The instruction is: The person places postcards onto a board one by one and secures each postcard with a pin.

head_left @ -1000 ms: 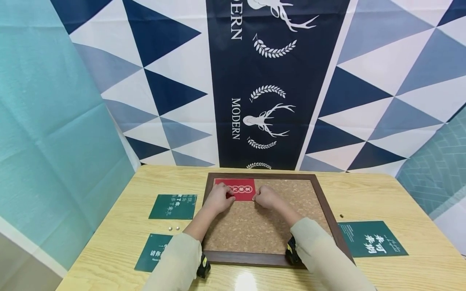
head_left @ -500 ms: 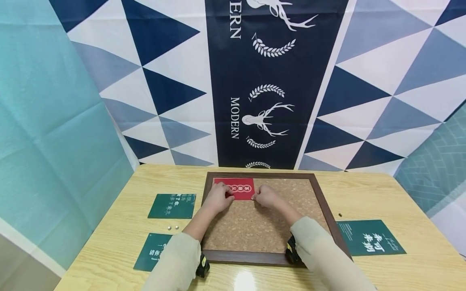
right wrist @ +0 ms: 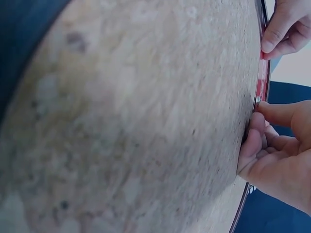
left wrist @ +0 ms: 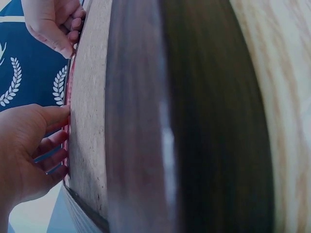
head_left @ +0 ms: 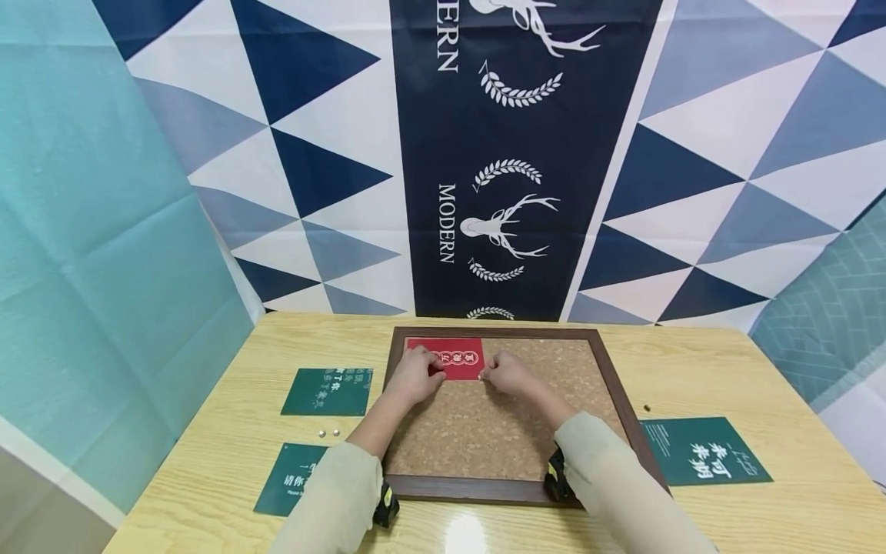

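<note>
A red card with white characters lies in the far left corner of a cork board framed in dark wood. My left hand rests on the card's left part, thumb and fingertips touching it; the left wrist view shows these fingers spread along its edge. At the card's near right corner, my right hand pinches a small pale pin between thumb and finger. Its other fingers are curled against the cork. Most of the pin is hidden by the fingertips.
Two green cards lie left of the board, with two small silvery round pins between them. Another green card lies on the right, near a small dark piece. A patterned cloth hangs behind the table.
</note>
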`<action>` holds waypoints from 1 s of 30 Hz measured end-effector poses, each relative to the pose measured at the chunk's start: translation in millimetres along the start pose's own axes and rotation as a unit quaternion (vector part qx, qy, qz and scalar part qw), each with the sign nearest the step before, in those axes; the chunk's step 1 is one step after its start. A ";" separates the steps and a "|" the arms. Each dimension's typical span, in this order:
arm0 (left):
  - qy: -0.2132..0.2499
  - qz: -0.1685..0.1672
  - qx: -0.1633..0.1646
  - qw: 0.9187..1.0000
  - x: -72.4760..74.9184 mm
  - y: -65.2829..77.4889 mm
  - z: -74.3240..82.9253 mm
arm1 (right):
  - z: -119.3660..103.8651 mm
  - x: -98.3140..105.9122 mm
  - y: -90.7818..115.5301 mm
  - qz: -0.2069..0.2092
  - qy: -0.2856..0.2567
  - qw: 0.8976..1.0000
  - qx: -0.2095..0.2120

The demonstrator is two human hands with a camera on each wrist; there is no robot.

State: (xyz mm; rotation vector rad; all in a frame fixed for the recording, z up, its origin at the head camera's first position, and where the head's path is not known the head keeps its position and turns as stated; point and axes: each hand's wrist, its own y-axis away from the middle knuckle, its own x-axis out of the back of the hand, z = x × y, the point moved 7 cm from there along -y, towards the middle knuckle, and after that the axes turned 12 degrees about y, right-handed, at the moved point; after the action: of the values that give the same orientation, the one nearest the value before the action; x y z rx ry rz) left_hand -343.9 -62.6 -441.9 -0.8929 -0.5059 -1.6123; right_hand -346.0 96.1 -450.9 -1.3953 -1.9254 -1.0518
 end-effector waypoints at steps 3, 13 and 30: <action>0.001 -0.001 0.005 1.000 0.1 0.7 0.5 | 2.6 -0.4 -1.1 0.001 -0.015 1.000 0.006; 0.007 0.002 0.009 1.000 0.2 1.4 -0.4 | 3.1 1.2 0.4 0.007 -0.002 1.000 -0.011; 0.010 0.002 0.020 1.000 0.6 1.8 0.5 | 3.1 2.2 0.8 0.017 0.021 0.999 -0.024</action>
State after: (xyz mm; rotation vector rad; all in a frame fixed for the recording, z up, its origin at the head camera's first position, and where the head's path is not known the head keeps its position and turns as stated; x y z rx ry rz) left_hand -342.1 -63.0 -441.4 -0.8480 -0.5206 -1.6013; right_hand -345.8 100.0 -450.7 -1.4152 -1.8515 -1.1084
